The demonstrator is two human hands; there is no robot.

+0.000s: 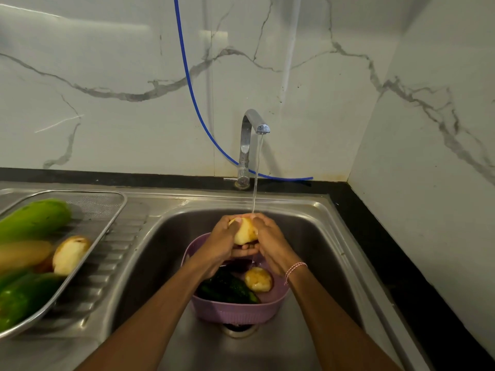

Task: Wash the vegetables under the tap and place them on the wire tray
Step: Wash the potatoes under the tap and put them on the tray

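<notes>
Marble-veined wall panels rise beyond your hands, with a blue hose (192, 89) hanging down them and trailing off behind the tap (247, 137). That tap stands straight ahead of your hands and above them, and its thin stream of water (255, 183) falls right onto your fingertips. You have both hands up over the steel sink (308, 207), clasped round one pale potato (245, 231): your left hand (222, 238) wraps its left side with the fingers curled underneath, and your right hand (267, 242) grips the right side, thumb along the top. The potato sits between your palms, directly under the water.

Just below your hands and nearer to you, a purple basket (233, 311) rests on the sink floor. Beneath your right wrist it holds a second potato (258, 279), wet and shiny, and beneath your left forearm lie dark green cucumbers (227, 289). A red and white bracelet (294, 269) circles your right wrist. The drain (238, 330) shows under the basket's near edge, between your forearms.

Well off to the left of your left arm, the wire tray (107, 212) lies on the ridged draining board. It carries a light green gourd (34, 218) at the far end, a yellowish vegetable (24, 254) and a peeled-looking potato (70, 254) in the middle, and a green pepper (21, 298) nearest you; that side is blurred, so finer detail cannot be told
</notes>
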